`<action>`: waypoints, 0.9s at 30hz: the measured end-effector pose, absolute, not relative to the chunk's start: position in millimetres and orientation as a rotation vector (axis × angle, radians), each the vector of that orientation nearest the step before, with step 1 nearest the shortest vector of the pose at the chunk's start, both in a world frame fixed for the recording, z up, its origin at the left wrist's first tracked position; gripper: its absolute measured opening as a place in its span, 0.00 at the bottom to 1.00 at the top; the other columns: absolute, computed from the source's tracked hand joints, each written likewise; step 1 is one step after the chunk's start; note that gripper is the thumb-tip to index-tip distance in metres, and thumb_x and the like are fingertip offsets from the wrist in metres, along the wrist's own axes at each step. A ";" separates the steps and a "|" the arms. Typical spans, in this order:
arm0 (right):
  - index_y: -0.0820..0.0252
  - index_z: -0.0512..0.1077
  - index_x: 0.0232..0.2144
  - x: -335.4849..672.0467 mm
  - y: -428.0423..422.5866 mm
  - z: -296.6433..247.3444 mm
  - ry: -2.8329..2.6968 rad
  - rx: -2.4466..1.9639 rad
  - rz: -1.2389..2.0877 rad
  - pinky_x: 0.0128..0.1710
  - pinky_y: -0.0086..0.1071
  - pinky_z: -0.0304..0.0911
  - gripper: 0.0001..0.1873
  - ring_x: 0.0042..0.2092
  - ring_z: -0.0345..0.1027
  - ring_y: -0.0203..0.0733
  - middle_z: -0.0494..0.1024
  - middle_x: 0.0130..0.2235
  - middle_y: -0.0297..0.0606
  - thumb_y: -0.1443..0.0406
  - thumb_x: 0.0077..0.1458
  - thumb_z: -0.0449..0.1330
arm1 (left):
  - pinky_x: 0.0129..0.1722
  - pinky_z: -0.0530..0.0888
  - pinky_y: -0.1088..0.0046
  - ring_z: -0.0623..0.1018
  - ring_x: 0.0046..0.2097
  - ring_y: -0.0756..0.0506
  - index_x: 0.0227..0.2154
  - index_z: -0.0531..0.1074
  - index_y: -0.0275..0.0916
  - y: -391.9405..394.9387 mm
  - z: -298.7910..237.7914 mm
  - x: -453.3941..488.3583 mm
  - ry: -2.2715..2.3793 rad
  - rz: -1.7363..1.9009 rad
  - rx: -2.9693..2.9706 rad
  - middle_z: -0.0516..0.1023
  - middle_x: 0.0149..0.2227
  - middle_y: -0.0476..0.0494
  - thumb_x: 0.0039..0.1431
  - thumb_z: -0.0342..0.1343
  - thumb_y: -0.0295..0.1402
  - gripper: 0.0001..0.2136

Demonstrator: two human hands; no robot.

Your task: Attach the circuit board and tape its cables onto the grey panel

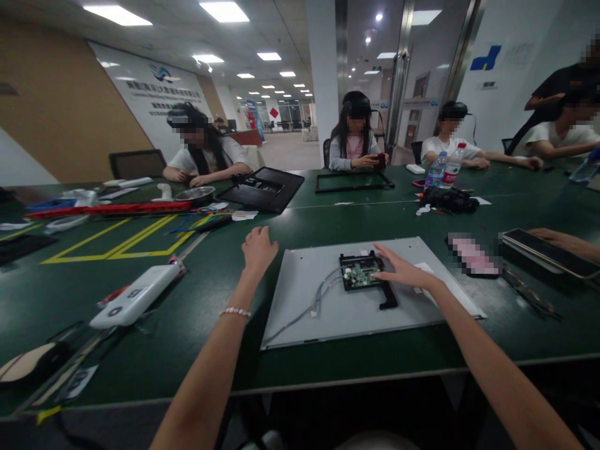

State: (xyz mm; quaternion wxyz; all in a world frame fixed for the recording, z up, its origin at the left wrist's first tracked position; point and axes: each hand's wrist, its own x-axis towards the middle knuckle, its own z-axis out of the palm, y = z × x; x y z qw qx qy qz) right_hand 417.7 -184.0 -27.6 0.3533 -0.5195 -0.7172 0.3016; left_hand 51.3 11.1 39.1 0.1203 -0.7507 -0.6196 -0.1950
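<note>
A person's right hand (403,270) reaches over a green circuit board (360,276) in a black bracket (388,299), thumb and index finger spread apart and gripping nothing; whether their tips touch the assembly cannot be told from this angle. The board sits on a flat gray panel (293,306) lying on the dark green counter (323,228), with thin gray cables (321,294) trailing from it toward the panel's near left corner. The left hand (259,250), a beaded bracelet (235,312) at its wrist, hovers just beyond the panel's far left corner, its fingers partly curled; how tightly they close cannot be seen. A white device (135,297) lies to the left, eyeglasses (529,292) to the right. Across the counter, a black frame (355,182) lies near a larger black cover (281,190), while co-workers sit along the far side, several wearing headgear.
</note>
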 end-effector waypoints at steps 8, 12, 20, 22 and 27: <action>0.45 0.39 0.67 417.3 -182.7 -33.0 -1.839 -1.353 0.781 0.64 0.53 0.42 0.44 0.67 0.44 0.51 0.44 0.68 0.39 0.50 0.56 0.58 | 0.50 0.67 0.69 0.67 0.57 0.42 0.55 0.64 0.38 25.3 22.2 10.2 -2.014 -0.464 -2.184 0.66 0.58 0.39 0.58 0.49 0.31 0.21; 0.45 0.39 0.67 416.9 -182.7 -32.9 -1.837 -1.359 0.777 0.64 0.53 0.42 0.44 0.66 0.45 0.51 0.44 0.68 0.39 0.50 0.56 0.57 | 0.45 0.68 0.71 0.73 0.51 0.42 0.50 0.69 0.38 32.9 26.3 13.9 -2.069 -0.437 -2.139 0.74 0.51 0.38 0.59 0.48 0.34 0.17; 0.47 0.39 0.67 416.9 -178.9 -34.9 -1.843 -1.370 0.783 0.65 0.51 0.40 0.44 0.67 0.43 0.49 0.44 0.68 0.40 0.49 0.56 0.57 | 0.39 0.69 0.69 0.77 0.44 0.40 0.43 0.76 0.38 38.2 30.4 19.2 -2.008 -0.433 -2.117 0.78 0.43 0.37 0.62 0.42 0.34 0.17; 0.46 0.39 0.67 415.5 -179.7 -33.2 -1.829 -1.374 0.787 0.65 0.51 0.42 0.44 0.67 0.43 0.49 0.45 0.68 0.40 0.49 0.56 0.57 | 0.39 0.69 0.68 0.77 0.43 0.40 0.44 0.76 0.39 30.8 37.2 25.6 -1.950 -0.458 -2.150 0.79 0.42 0.38 0.62 0.42 0.34 0.17; 0.47 0.43 0.66 408.7 -184.5 -19.2 -1.719 -1.403 0.674 0.62 0.52 0.49 0.40 0.64 0.51 0.52 0.52 0.66 0.44 0.51 0.58 0.56 | 0.39 0.69 0.67 0.77 0.40 0.40 0.40 0.77 0.39 -26.2 61.9 58.2 -1.630 -0.447 -2.338 0.79 0.38 0.39 0.63 0.43 0.34 0.16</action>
